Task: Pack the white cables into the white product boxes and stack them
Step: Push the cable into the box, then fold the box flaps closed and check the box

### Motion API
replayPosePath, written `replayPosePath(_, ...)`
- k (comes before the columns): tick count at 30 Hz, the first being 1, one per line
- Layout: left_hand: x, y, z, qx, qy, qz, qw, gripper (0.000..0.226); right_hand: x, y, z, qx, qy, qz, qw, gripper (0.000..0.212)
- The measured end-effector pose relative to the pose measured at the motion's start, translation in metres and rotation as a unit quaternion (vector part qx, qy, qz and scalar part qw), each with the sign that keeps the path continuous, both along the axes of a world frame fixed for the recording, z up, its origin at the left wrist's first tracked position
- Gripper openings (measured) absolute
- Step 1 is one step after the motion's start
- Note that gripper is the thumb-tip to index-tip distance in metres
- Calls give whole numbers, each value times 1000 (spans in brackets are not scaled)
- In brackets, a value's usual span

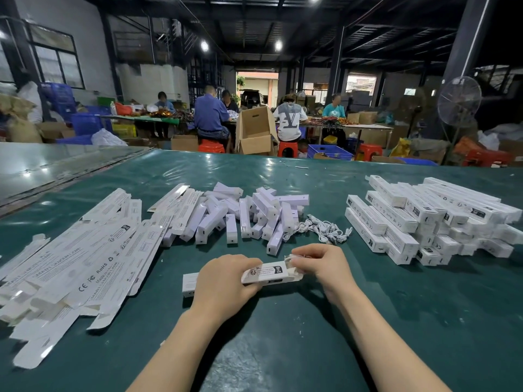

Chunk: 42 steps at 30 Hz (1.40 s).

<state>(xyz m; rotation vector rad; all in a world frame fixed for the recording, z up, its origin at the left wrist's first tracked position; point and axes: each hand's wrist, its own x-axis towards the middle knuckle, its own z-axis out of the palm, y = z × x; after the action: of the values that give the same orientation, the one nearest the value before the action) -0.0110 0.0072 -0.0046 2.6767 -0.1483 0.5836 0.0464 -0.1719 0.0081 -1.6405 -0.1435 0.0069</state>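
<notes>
Bare forearms reach in from the bottom edge over a dark green table mat (283, 349), both hands meeting on one long white printed product box (266, 274) that lies crosswise near the front of the table. The left hand (226, 281) clamps down over the box's middle, fingers curled round its far side, with the box's left end showing past the wrist. The right hand (319, 267) pinches a coiled white cable (294, 259) at the box's open right end; how far the cable sits inside cannot be told.

Just beyond the hands, a loose heap of white cables (325, 229) lies on the mat, touching a jumbled pile of short white oblong units (249, 216) at the table's centre. To the left spreads a fan of flat, unfolded white cartons (85, 258) printed with CE, FC and RoHS marks. To the right, well apart from the hands, closed white boxes (424, 219) sit stacked in crossed layers.

Behind the table, several seated workers (210, 114) bend over other benches in a dim warehouse, among an open brown cardboard carton (256, 131), red plastic stools (287, 149), blue plastic crates (329, 151) and a standing pedestal fan (458, 100).
</notes>
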Motion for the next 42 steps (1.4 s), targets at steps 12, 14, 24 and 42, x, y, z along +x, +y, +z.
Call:
replayPosePath(12, -2, 2, -5, -29, -56, 49, 997, 29, -6, 13, -5, 51, 79, 26, 995, 18)
replayPosePath(14, -3, 2, -4, -31, -61, 48, 996, 29, -6, 12, -3, 43, 82, 43, 995, 18)
replayPosePath(24, -4, -1, -2, -70, -65, 11, 995, 34, -8, 11, -1, 96, 74, 54, 991, 17)
replayPosePath(42, -4, -4, -3, -80, -80, 103, 988, 29, -9, 14, -8, -16, 23, 45, 999, 20)
